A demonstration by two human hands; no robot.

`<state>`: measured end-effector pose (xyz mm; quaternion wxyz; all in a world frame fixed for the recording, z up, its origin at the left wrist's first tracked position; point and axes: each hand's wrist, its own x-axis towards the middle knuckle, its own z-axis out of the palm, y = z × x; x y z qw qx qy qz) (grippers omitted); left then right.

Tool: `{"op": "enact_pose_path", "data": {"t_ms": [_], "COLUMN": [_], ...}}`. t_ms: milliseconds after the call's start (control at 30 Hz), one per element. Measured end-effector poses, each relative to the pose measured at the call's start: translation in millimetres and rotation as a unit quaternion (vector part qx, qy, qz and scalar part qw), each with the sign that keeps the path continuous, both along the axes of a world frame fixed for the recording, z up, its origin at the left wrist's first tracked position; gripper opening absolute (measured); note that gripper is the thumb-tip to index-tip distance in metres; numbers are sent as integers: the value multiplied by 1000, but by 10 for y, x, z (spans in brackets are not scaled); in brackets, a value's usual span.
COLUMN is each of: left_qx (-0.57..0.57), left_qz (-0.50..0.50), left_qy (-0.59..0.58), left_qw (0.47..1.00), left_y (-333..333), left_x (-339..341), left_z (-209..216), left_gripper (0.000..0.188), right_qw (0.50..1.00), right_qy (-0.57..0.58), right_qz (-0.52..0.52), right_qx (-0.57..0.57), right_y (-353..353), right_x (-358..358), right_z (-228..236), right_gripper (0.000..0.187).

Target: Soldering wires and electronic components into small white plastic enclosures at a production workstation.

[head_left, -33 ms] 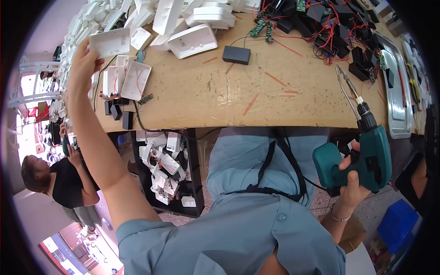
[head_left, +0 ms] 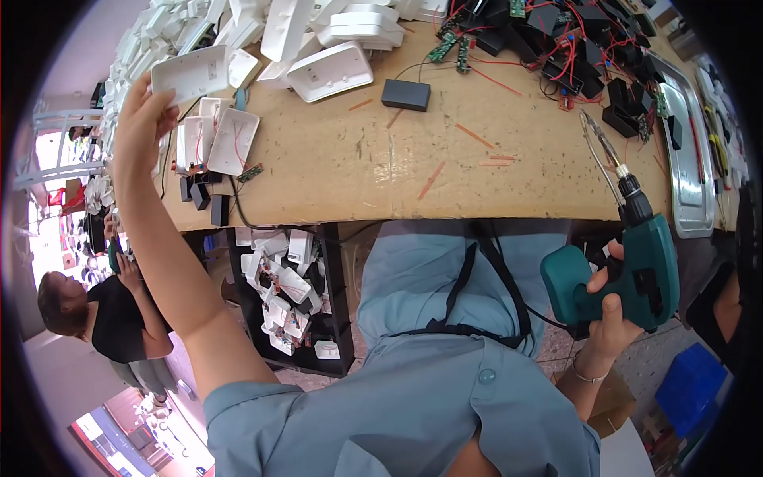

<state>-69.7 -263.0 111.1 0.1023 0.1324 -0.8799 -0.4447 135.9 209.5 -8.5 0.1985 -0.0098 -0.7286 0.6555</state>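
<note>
My left hand (head_left: 141, 119) reaches to the far left of the workbench, its fingers closed on the edge of a shallow white plastic casing (head_left: 191, 70). Just below it lie open white casings (head_left: 234, 141) with red wires, and small black boxes (head_left: 219, 210) by the bench's near edge. In my right hand (head_left: 612, 332) is a green soldering gun (head_left: 653, 274), held upright at the near right with the fingers around its handle. Its metal tip and thin side tube point up over the bench, below a heap of black boxes.
White casings (head_left: 366, 30) pile along the back left. Black boxes, red wires and green circuit boards (head_left: 443, 46) heap at the back right, beside a metal tray (head_left: 693, 187). A single black box (head_left: 406, 95) sits mid-bench (head_left: 334, 171). Another person (head_left: 115, 318) is at the left.
Hardly anything differs. The whole view has shifted very slightly, and my left hand still holds the white casing while my right keeps the soldering gun.
</note>
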Motion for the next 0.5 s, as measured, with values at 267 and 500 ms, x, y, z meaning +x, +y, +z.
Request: {"op": "enact_pose_path", "data": {"t_ms": [267,500], "left_qx": [261,1], "left_qz": [-245,-331], "left_qy": [-17,82], "left_qw": [934,940], "left_y": [1905,2671], "left_x": [775,721], "left_z": [-909,-1278], "left_gripper": [31,55], "right_qw": [1000,999], "right_qy": [12,20], "right_qz": [-13,-27], "right_qx": [-12,-22], "right_y": [16,59], "right_x": [13,138], "right_z": [-22,-22], "right_gripper": [64,65]}}
